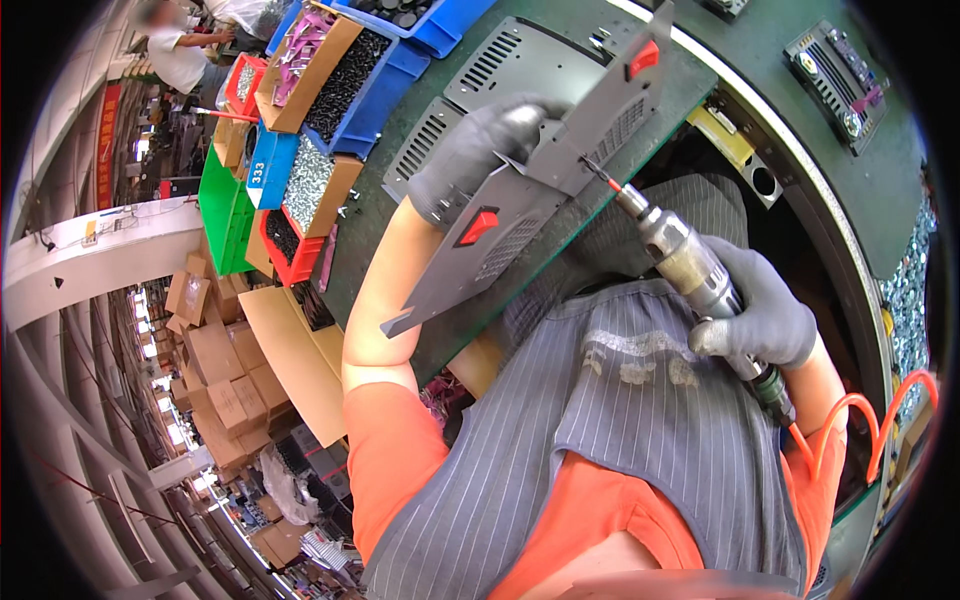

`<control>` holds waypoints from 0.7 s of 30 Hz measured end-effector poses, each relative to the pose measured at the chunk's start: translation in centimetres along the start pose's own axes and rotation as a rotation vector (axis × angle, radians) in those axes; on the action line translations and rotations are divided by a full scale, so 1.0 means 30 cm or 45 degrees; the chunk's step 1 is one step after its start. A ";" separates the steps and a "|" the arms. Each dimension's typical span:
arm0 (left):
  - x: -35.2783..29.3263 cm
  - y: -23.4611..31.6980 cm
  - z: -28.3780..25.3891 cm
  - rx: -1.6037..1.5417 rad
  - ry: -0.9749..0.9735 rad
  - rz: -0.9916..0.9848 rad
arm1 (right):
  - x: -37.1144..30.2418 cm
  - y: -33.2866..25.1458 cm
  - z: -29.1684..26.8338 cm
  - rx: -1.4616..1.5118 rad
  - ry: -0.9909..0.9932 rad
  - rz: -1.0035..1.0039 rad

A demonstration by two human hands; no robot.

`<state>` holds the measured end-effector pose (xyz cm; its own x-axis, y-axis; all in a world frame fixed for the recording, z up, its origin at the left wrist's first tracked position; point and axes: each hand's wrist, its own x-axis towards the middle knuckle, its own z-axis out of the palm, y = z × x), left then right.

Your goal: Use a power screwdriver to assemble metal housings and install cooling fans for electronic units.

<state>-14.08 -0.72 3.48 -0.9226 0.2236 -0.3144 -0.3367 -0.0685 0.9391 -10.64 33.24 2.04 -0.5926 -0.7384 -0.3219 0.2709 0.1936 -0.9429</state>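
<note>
My left hand [475,155], in a dark grey glove, is closed on a long grey metal panel [440,275] and holds it tilted above the bench; part of the hand is hidden behind it. The panel has vent slots and two red rocker switches, a lower switch [479,227] and an upper switch [643,59]. My gloved right hand [765,310] is wrapped round an air screwdriver [690,268]. The driver's thin bit points at the panel's middle, at or very near its surface. An orange coiled hose [850,405] runs from the tool's rear end.
Flat grey slotted metal panels [525,65] lie on the green bench [372,225]. Blue bins [385,95], a green bin [225,215] and cardboard boxes of small parts stand at left. A metal assembly [838,85] rests at far right. Another person [178,55] is at far left.
</note>
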 end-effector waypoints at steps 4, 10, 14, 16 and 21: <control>-0.004 0.072 -0.074 -0.477 -0.024 0.094 | -0.032 -0.017 -0.006 -0.165 0.000 -0.129; -0.011 0.137 -0.010 -0.384 -0.126 0.251 | -0.004 -0.075 0.000 -0.007 -0.019 -0.338; -0.021 0.183 0.036 -0.180 0.010 0.389 | 0.027 -0.141 -0.012 -0.076 -0.057 -0.308; -0.043 0.198 0.048 -0.173 -0.012 0.401 | 0.036 -0.163 -0.007 -0.039 -0.039 -0.222; -0.093 0.219 0.082 -0.049 0.016 0.350 | 0.054 -0.180 0.005 0.049 -0.071 -0.222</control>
<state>-13.24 0.60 10.89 -0.9825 0.1797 -0.0501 -0.0798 -0.1623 0.9835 -12.94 30.91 6.64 -0.5904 -0.7936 -0.1474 0.1974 0.0351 -0.9797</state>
